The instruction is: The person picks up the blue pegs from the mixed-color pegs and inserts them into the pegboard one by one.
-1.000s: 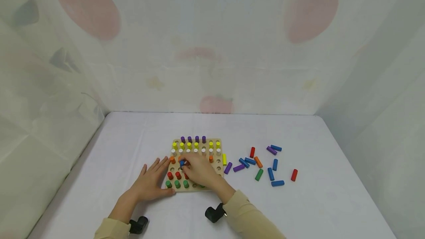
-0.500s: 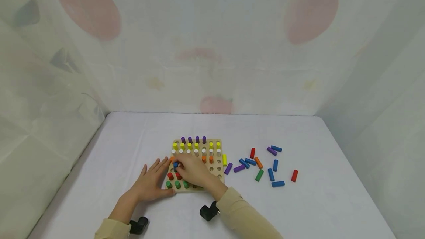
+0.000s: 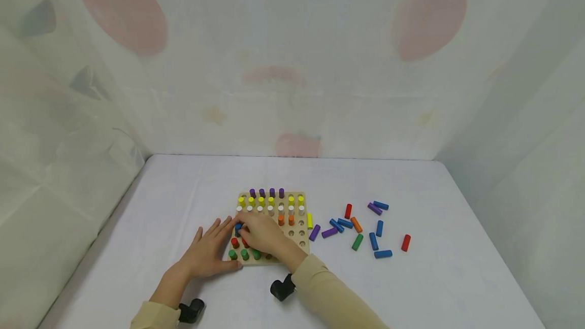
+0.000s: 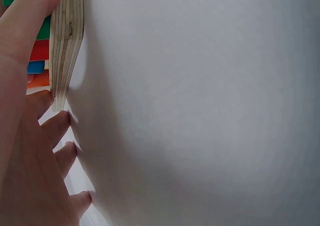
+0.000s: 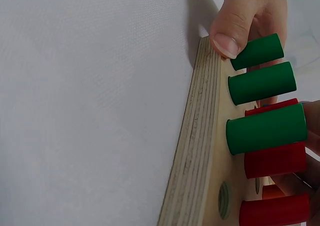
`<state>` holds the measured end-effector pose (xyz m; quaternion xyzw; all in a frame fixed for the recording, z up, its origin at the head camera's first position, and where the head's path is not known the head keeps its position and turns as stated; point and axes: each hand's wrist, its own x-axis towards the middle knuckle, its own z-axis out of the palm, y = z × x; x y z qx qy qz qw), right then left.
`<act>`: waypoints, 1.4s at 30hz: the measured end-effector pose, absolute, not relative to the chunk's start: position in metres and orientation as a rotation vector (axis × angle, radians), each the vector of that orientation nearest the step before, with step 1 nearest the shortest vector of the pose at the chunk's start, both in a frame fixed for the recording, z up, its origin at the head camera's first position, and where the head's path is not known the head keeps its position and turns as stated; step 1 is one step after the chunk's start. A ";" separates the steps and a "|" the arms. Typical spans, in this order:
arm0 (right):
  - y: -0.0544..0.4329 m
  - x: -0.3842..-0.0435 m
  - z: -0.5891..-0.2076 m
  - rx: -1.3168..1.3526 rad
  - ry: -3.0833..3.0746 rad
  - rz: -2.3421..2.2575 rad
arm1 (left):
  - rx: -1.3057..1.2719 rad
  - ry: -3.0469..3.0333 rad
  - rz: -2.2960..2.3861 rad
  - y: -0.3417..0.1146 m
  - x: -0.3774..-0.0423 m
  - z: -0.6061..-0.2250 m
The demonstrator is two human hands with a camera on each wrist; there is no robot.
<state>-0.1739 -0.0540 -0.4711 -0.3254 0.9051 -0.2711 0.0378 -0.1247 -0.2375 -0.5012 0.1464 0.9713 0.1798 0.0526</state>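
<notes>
A wooden pegboard (image 3: 296, 228) lies on the table, with rows of purple, yellow, white, orange, red and green pegs standing in it. My right hand (image 3: 265, 233) pinches a blue peg (image 3: 238, 230) upright at the leftmost hole between the orange and red rows; how deep it sits I cannot tell. The left wrist view shows that blue peg (image 4: 36, 67) beside a red one. My left hand (image 3: 205, 253) has its fingers spread along the board's left side, its thumb (image 5: 227, 40) against the near left corner by the green pegs (image 5: 265, 128). The right hand hides part of the orange and red rows.
Loose pegs lie on the white table right of the board: several blue ones (image 3: 382, 254), purple (image 3: 329, 233), red (image 3: 405, 242), an orange (image 3: 356, 224) and a green (image 3: 357, 241). A yellow peg (image 3: 309, 221) lies close to the board's right edge. Patterned curtains surround the table.
My right hand has carried the blue peg leftward across the board to the row's left end. The left hand has stayed at the board's left side.
</notes>
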 end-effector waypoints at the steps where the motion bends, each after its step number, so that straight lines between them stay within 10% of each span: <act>1: -0.054 -0.174 -0.471 -0.999 2.781 -0.822 | 0.447 2.955 0.545 -0.238 -0.125 -0.501; 42: -0.046 -0.170 -0.468 -1.080 2.686 -0.893 | 0.424 2.954 0.538 -0.237 -0.124 -0.501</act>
